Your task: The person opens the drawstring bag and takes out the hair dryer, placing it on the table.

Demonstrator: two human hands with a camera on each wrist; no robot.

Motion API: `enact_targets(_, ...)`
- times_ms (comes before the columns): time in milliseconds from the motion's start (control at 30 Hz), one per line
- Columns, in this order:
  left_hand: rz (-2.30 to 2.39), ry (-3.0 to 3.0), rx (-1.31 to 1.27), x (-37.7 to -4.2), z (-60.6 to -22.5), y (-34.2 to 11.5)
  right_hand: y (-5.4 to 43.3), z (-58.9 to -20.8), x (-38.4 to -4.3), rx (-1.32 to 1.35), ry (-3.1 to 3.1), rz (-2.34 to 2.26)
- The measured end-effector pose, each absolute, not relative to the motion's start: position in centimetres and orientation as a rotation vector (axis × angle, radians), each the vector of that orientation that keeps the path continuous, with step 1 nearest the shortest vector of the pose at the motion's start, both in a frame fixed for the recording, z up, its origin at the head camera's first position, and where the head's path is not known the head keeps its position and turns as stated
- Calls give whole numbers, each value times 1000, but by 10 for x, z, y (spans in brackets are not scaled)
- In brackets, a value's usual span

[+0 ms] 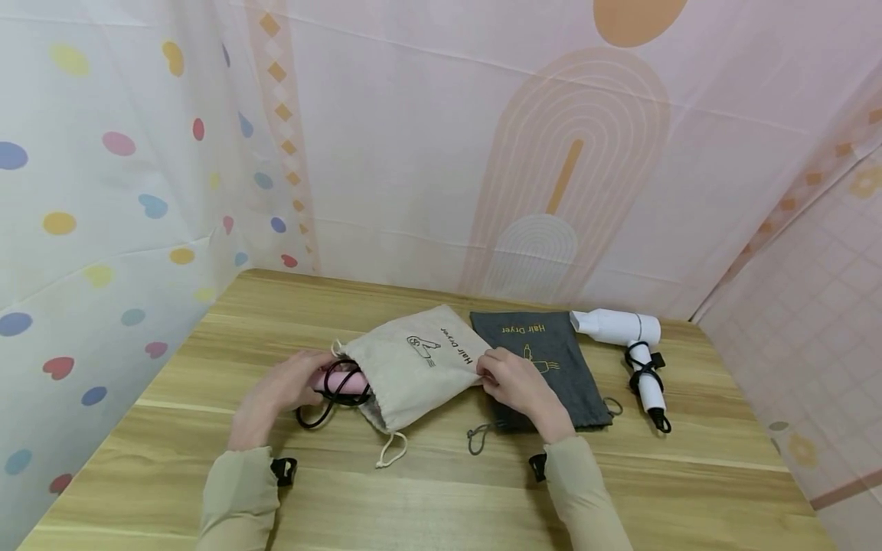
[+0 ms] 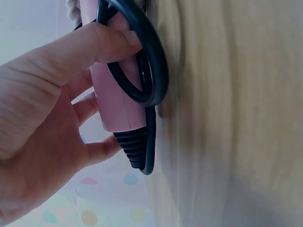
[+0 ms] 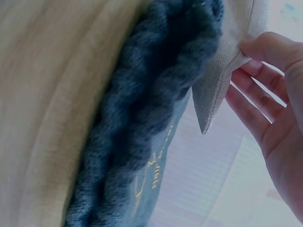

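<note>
A beige drawstring bag (image 1: 420, 367) printed "Hair Dryer" lies on the table with its mouth toward the left. From that mouth sticks a pink hair dryer handle (image 2: 118, 101) with a looped black cord (image 2: 158, 71); the rest of it is hidden inside the bag. My left hand (image 1: 285, 389) grips this handle, thumb on one side and fingers behind it. At the closed end of the bag, my right hand (image 1: 517, 383) pinches the fabric near a corner (image 3: 213, 101).
A dark grey "Hair Dryer" bag (image 1: 579, 383) lies flat, partly under my right hand and the beige bag. Right of it rests a white hair dryer (image 1: 613, 327) with its black cord wound round the handle. Patterned curtains (image 1: 386, 153) stand behind the wooden table (image 1: 427, 505) and at its sides.
</note>
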State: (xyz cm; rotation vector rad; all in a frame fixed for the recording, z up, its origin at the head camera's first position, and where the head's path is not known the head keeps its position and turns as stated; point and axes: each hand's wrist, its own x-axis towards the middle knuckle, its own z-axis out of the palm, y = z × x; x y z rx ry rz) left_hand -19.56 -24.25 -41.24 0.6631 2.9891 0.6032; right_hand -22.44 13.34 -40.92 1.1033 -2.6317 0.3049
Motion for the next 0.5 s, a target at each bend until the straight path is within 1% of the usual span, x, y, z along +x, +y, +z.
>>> enact_targets(100,618,2981,686,-197,-413,-242,136,-412,-227,1070,-2624,308)
enact_targets(500,596,2962,644,-197,-413,-238,139,-419,-232,914,-2704,315)
